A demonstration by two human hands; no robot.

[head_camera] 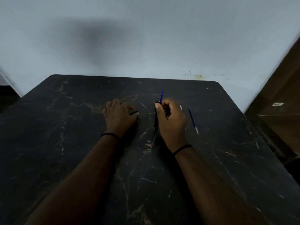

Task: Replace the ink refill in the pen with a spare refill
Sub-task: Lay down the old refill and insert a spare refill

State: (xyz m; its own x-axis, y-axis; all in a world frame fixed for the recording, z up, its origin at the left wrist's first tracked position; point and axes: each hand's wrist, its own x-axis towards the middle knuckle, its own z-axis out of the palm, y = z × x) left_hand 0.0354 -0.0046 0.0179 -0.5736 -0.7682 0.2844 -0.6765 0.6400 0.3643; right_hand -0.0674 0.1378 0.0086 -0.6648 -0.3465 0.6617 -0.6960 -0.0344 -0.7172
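My right hand (172,120) is closed around a black pen barrel (156,122), and a blue refill (161,96) sticks up out of the barrel's far end. My left hand (120,115) rests on the dark table (81,143) with its fingers curled over a small black pen part (134,113) that is mostly hidden. A second blue refill (193,120) with a clear end lies flat on the table just right of my right hand.
The black marbled table butts against a pale wall (146,46). A tiny white piece (180,107) lies between my right hand and the loose refill. A brown wooden panel (284,95) stands past the table's right edge.
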